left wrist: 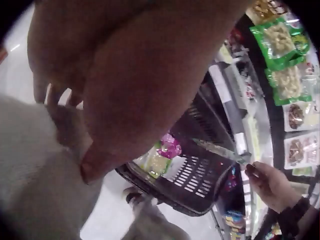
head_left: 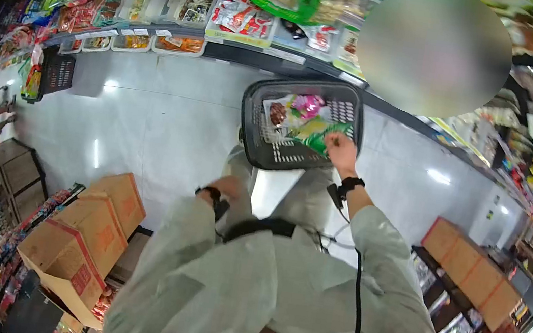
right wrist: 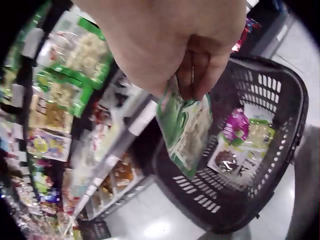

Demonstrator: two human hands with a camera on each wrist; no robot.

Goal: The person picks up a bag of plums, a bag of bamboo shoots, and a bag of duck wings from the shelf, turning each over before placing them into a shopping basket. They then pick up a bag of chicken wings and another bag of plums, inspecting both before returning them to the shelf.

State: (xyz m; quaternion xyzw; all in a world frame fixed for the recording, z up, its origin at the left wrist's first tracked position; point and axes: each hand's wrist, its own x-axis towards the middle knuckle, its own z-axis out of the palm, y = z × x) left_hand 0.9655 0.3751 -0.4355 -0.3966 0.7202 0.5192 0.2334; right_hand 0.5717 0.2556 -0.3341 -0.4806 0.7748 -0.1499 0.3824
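Note:
My right hand [head_left: 341, 155] pinches the top edge of a green-and-clear plastic food packet [right wrist: 187, 135], which hangs over a black shopping basket [head_left: 247, 113]. Inside the basket lie a bright pink packet [right wrist: 236, 125], a clear packet with dark brown contents [right wrist: 227, 162] and a yellowish packet [right wrist: 260, 134]. In the head view the green packet overlaps the basket's right half. My left hand [head_left: 229, 187] is beside my left thigh and holds nothing; its thumb and loosely bent fingers show close to the trouser leg [left wrist: 45, 150] in the left wrist view.
A shelf edge [head_left: 282, 55] with trays and bagged foods runs along the far side of the basket. Brown cartons stand at the left [head_left: 99, 218] and the right [head_left: 470, 270]. Another dark basket [head_left: 58, 72] sits farther left, near a person's arm [head_left: 3, 123]. A blurred oval covers the upper right.

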